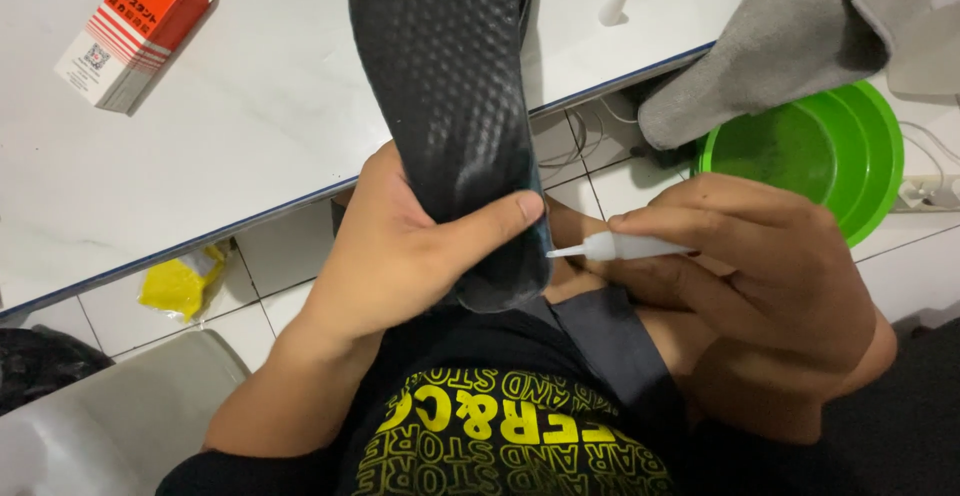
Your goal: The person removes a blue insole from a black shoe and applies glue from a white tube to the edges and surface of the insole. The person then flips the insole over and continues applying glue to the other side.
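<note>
the fingers of the left hand wrap the heel end of a black textured insole at frame centre, thumb pressed across it so its edge faces the nozzle, the rest slanting up over the white table. the right hand, centre right, pinches a small white glue tube, tip touching that edge. a green basin sits at upper right, a red-and-white box at upper left, a tiny white cap at top.
</note>
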